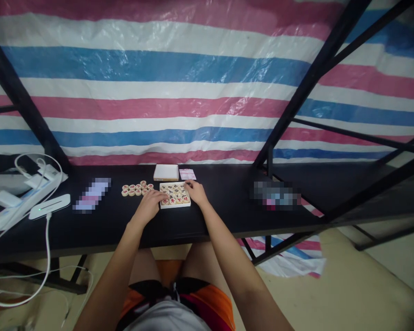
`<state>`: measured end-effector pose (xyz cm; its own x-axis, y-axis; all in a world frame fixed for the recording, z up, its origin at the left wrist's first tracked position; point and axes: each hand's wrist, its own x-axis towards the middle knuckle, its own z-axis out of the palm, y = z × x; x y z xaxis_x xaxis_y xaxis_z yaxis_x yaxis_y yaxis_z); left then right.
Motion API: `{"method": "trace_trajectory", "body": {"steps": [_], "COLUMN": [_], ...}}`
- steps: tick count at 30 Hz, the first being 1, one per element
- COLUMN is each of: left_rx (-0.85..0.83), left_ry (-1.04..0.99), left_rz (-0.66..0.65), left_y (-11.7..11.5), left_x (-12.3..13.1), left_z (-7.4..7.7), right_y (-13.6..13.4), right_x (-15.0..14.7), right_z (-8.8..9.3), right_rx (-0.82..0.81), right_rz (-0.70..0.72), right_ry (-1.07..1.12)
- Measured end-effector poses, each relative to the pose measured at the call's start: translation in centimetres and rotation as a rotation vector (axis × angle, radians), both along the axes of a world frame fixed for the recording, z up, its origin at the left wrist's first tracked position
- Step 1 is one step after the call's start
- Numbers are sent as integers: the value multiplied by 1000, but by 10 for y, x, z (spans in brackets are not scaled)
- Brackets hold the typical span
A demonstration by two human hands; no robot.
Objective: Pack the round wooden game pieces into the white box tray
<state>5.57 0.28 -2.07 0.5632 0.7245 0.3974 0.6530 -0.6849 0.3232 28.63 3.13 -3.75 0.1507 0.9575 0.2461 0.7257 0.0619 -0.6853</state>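
A shallow white box (pixel 175 206) lies on the black table, holding rows of round wooden Chinese chess pieces (pixel 173 201) with red and black characters. My left hand (pixel 149 203) is at the box's left side, fingers stretched out and fingertips over the pieces near the front-left corner. At the far right corner, my right hand (pixel 196 191) has its fingers bent around the box edge; what lies under its fingertips is partly hidden. To the left of the box stand more loose chess pieces (pixel 135 189) in short rows, red characters facing up.
Behind the box lie a white box lid (pixel 166 172) and a pink-and-white paper slip (pixel 187 174). Far left are a power strip (pixel 22 202), a white device (pixel 50 207) and cables. Blurred items lie at left and right. Black metal posts (pixel 290 101) flank the table (pixel 224 216) before striped sheeting.
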Motion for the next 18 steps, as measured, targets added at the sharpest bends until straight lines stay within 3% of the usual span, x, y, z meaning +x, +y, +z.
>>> {"method": "trace_trajectory", "body": {"steps": [3, 8, 10, 18], "left_rx": [26, 103, 114, 131], "left_ry": [-11, 21, 49, 144], "left_rz": [60, 405, 469, 387], "left_y": [0, 1, 0, -3], "left_x": [-3, -11, -13, -6], "left_z": [2, 2, 1, -2], "right_y": [1, 0, 0, 0], "right_x": [0, 0, 0, 1], "right_z": [0, 0, -1, -1], "right_rx": [-6, 6, 8, 15], "right_rz": [2, 4, 6, 12], "right_ry": [-5, -3, 5, 21]}}
